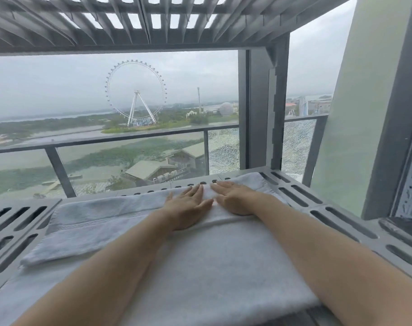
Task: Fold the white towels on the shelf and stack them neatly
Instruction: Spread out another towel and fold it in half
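Both hands down flat on the white towel (212, 267) now: left hand (188, 205) and right hand (235, 196) side by side near its far edge, fingers (198, 191) straight and released, gripping nothing. Likely smoothing a fold so it holds. The towel lies across the grey slotted shelf (341, 208), with another folded layer (87, 222) at the left.

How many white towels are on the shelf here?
2: the near towel spread under both forearms, and the far towel lying across the shelf behind it, reaching left. Others may be hidden underneath.
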`<state>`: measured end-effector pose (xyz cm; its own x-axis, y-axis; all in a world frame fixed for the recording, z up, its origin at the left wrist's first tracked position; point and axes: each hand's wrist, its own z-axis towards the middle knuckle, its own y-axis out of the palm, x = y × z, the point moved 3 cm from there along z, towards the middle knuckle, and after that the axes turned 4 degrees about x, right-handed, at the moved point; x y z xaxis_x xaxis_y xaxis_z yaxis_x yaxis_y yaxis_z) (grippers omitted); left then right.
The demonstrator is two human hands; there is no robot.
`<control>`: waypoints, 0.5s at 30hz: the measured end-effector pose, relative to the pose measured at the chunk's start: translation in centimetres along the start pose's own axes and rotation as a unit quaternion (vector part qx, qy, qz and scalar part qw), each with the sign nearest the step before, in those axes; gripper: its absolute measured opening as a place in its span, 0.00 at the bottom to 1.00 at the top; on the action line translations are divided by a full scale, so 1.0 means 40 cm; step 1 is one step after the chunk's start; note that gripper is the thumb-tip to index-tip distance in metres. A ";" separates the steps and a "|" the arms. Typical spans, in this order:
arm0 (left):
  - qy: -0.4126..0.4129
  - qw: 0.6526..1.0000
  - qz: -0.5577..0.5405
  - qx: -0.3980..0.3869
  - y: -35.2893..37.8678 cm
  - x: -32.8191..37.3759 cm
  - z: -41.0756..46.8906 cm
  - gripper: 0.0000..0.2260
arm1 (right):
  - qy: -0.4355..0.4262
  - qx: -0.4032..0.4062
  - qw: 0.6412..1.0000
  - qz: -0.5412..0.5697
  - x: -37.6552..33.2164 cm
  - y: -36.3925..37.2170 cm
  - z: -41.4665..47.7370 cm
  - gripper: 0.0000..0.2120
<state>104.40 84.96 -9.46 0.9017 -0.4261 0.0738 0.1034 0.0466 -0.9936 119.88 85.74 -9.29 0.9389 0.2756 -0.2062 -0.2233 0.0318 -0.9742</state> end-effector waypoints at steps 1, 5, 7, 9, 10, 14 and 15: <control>-0.003 1.000 0.008 -0.001 0.001 -0.008 0.000 0.30 | -0.001 -0.002 1.000 -0.009 0.014 -0.002 -0.002 0.26; -0.056 0.997 0.039 -0.030 -0.029 0.024 0.022 0.27 | -0.024 0.006 1.000 -0.005 0.013 -0.006 -0.001 0.26; -0.115 0.991 0.042 -0.046 -0.038 0.082 0.038 0.24 | -0.019 0.032 0.999 0.000 0.031 -0.019 -0.003 0.25; -0.159 0.985 0.047 -0.039 -0.028 0.136 0.040 0.24 | 0.011 0.043 0.999 -0.008 0.069 -0.028 -0.007 0.25; -0.169 0.984 0.039 -0.032 -0.018 0.150 0.040 0.24 | 0.020 0.044 0.999 -0.013 0.085 -0.028 -0.007 0.25; -0.171 0.985 0.000 -0.011 0.000 0.134 0.033 0.24 | 0.045 0.046 0.997 -0.038 0.097 -0.018 -0.002 0.27; -0.173 0.985 -0.006 -0.008 0.001 0.129 0.032 0.24 | 0.051 0.045 0.997 -0.039 0.095 -0.018 0.000 0.27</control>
<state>109.60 83.90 -8.99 0.9898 -0.0928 0.1085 0.1115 0.0279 -0.9934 123.63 86.75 -9.40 0.9753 0.1695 -0.1419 -0.1658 0.1362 -0.9767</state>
